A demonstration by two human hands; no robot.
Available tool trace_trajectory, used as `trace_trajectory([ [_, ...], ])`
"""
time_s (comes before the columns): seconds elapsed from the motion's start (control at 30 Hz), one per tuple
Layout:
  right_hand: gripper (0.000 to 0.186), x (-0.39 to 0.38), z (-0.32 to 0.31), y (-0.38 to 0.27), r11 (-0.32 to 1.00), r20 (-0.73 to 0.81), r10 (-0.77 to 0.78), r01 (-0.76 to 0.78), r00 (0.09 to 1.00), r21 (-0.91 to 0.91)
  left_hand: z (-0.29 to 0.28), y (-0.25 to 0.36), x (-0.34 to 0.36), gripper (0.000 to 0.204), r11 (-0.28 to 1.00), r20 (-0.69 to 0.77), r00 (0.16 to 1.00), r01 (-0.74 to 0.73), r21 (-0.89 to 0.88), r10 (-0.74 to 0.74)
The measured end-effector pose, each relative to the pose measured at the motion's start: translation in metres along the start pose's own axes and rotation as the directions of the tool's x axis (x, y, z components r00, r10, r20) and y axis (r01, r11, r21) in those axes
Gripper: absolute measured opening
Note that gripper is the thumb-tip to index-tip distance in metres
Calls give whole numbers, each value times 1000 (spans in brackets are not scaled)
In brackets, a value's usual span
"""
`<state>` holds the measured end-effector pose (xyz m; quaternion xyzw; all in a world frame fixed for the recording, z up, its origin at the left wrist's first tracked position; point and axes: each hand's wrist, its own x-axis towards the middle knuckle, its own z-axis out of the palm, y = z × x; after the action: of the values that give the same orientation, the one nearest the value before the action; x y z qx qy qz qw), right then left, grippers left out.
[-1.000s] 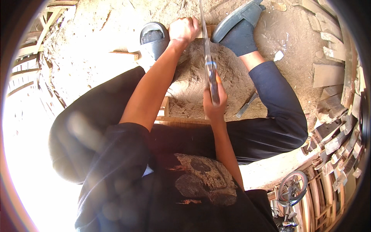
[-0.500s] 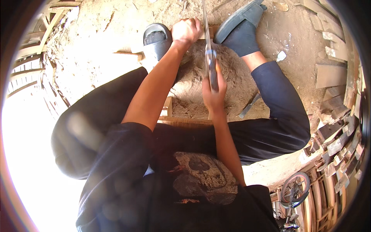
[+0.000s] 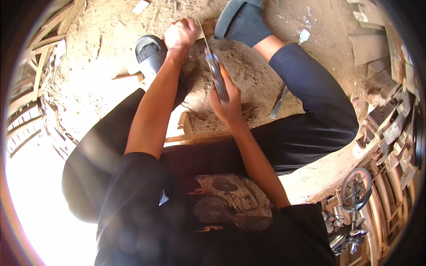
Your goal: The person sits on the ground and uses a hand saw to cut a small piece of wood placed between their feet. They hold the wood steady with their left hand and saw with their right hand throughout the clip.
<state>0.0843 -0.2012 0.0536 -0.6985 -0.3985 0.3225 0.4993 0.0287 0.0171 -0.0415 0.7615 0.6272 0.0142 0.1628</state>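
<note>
My right hand (image 3: 227,101) is wrapped round the dark handle of a handsaw (image 3: 217,77), the forefinger lying along it. The narrow blade slants up and left, away from me, to a piece of wood (image 3: 207,29) on the ground between my feet. Beside the blade, my left hand (image 3: 181,33) is closed and presses down at the left end of that wood. What its fingers grip is mostly hidden under the hand. A sandalled left foot (image 3: 151,51) is next to it, and the socked, sandalled right foot (image 3: 244,24) is at the wood's right end.
A flat chisel-like tool (image 3: 278,103) lies on the dirt by my right leg. A wooden board (image 3: 199,136) lies in front of my lap with a small block (image 3: 184,123) on it. Stacked wood offcuts (image 3: 390,124) line the right side; a bicycle wheel (image 3: 356,188) shows lower right.
The view has shifted, so hands and feet appear farther left. The saw blade, upright before, now slants left with its far end near the wood. Both hands keep their hold.
</note>
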Motion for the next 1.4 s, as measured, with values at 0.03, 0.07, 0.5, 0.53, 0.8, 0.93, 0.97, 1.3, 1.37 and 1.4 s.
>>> trace_trajectory([
  [0.03, 62, 16, 3, 0, 998, 29, 60, -61, 998, 22, -7, 6, -4, 45, 993, -64, 992, -114, -36, 111],
  [0.07, 62, 21, 2, -6, 995, 38, 95, -95, 995, -16, -14, 16, -7, 47, 994, -47, 994, -105, -37, 103],
  [0.5, 72, 8, 1, -6, 990, 41, 137, -136, 990, -31, -10, 9, -7, 50, 999, -51, 998, -41, 21, 42],
  [0.53, 72, -7, -4, -5, 987, 67, 158, -158, 985, -2, -10, 5, -5, 50, 1000, -66, 998, -8, 23, 9],
  [0.8, 64, 24, 2, -7, 999, 1, 37, -37, 999, -29, -19, 25, -14, 50, 999, -56, 997, -44, -22, 43],
  [0.93, 63, -21, -13, -20, 909, 197, 415, -395, 888, -133, -16, 3, -9, 48, 1000, -71, 997, 7, -6, -8],
  [0.97, 62, -12, -3, 0, 998, 13, 48, -47, 999, -42, -8, 1, -5, 48, 997, -96, 992, -80, -3, 79],
  [1.3, 58, -5, 0, 3, 999, 96, 18, -15, 995, -28, 0, -11, -5, 45, 994, -131, 987, -102, -30, 97],
  [1.37, 56, 14, 3, 6, 999, 92, 42, -42, 995, 0, 2, -1, -2, 47, 993, -111, 989, -108, -43, 103],
  [1.4, 55, 24, 0, 9, 998, 72, 58, -59, 996, 12, 4, 8, -2, 47, 990, -89, 989, -125, -72, 118],
])
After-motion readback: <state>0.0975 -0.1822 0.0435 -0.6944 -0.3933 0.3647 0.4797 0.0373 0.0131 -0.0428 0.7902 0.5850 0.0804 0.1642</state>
